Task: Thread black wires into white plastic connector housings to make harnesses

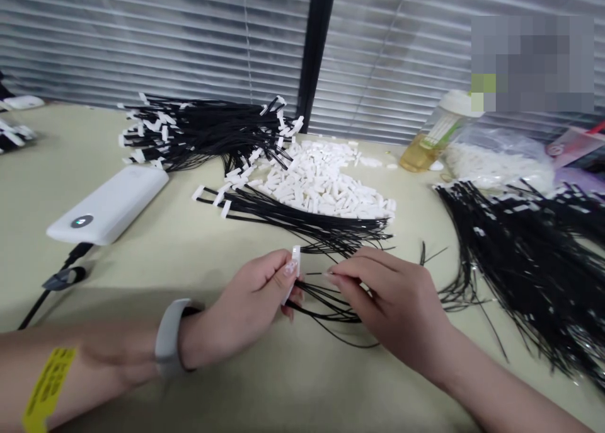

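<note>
Between the thumb and fingers of my left hand (pixel 258 288) is a white plastic connector (pixel 296 254), held upright, with several black wires (pixel 326 297) running from it to the right. My right hand (pixel 397 294) pinches a single thin black wire (pixel 312 273) at its fingertips, its end pointing at the connector; whether the two touch I cannot make out. Just beyond my hands lies a bundle of black cables (pixel 293 222) with white connectors on their left ends. A heap of loose white connectors (pixel 326 181) spreads behind that bundle.
A large pile of finished-looking black cables (pixel 203 130) lies at the back left. Another pile of black wires (pixel 515 269) covers the right side. A white power bank (pixel 111 203) with a cord sits left. A bottle (pixel 432 133) and a plastic bag (pixel 501 159) stand by the blinds.
</note>
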A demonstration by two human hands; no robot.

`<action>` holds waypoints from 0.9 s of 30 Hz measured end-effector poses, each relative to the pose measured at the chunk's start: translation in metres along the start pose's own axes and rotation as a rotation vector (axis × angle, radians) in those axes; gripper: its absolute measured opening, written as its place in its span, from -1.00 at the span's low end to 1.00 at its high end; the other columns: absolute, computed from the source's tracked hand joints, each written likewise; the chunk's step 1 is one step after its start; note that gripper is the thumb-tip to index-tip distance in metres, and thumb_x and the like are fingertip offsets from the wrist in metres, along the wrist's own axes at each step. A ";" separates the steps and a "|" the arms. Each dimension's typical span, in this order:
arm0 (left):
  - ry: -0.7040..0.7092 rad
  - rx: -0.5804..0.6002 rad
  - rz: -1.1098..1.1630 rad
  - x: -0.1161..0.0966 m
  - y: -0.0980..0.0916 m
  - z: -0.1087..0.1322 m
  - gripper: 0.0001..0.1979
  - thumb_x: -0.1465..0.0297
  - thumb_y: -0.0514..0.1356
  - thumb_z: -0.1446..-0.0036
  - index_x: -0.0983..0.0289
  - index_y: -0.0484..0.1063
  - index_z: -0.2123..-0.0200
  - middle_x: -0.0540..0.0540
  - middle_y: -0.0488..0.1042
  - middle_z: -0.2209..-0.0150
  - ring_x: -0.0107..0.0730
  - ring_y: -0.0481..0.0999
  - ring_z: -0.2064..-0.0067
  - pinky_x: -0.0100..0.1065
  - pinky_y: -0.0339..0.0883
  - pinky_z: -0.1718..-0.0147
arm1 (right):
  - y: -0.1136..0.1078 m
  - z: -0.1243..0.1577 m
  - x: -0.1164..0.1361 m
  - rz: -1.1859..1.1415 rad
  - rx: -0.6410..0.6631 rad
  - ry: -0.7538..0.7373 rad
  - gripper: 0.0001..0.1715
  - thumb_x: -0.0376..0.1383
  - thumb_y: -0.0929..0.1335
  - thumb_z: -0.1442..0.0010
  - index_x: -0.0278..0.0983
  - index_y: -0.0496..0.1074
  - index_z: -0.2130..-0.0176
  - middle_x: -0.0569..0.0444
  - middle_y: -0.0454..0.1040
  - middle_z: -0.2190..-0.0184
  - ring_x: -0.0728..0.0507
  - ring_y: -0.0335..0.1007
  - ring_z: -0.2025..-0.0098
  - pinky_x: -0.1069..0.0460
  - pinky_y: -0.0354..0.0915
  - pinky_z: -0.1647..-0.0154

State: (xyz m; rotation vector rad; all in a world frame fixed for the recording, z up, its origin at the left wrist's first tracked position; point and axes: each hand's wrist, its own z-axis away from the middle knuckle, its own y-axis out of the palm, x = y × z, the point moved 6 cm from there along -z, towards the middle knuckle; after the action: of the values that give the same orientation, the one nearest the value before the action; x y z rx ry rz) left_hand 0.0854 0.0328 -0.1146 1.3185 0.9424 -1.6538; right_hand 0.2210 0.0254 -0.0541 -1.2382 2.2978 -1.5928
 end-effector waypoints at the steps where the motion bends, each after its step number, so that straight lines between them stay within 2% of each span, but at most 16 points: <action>1: -0.004 0.003 0.011 0.000 0.000 0.000 -0.70 0.20 -0.08 -0.18 0.26 0.20 0.47 -0.05 0.26 0.52 -0.52 0.33 0.47 -0.49 0.28 0.53 | -0.002 0.000 0.001 0.002 -0.019 -0.006 -0.84 -0.41 0.26 -0.12 -0.31 0.44 0.37 0.08 0.39 0.50 0.04 0.26 0.47 0.14 0.17 0.47; 6: -0.007 0.002 0.030 -0.002 0.001 -0.001 -0.71 0.20 -0.07 -0.17 0.26 0.21 0.47 -0.05 0.23 0.52 -0.51 0.33 0.45 -0.50 0.28 0.54 | -0.003 0.001 0.006 0.024 -0.051 -0.055 -0.84 -0.44 0.26 -0.11 -0.32 0.43 0.38 0.06 0.40 0.49 0.04 0.27 0.47 0.14 0.17 0.47; 27: -0.014 0.014 0.001 -0.001 0.000 -0.002 -0.70 0.21 -0.08 -0.18 0.26 0.20 0.48 -0.06 0.26 0.53 -0.54 0.30 0.51 -0.49 0.27 0.53 | 0.003 0.007 0.009 -0.021 0.036 -0.224 -0.82 -0.48 0.25 -0.09 -0.30 0.40 0.33 0.06 0.41 0.44 0.02 0.28 0.40 0.11 0.19 0.42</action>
State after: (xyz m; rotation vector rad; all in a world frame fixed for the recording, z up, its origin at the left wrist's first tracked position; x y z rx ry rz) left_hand 0.0866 0.0347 -0.1140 1.3154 0.9232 -1.6691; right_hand 0.2162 0.0148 -0.0562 -1.3600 2.1181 -1.4136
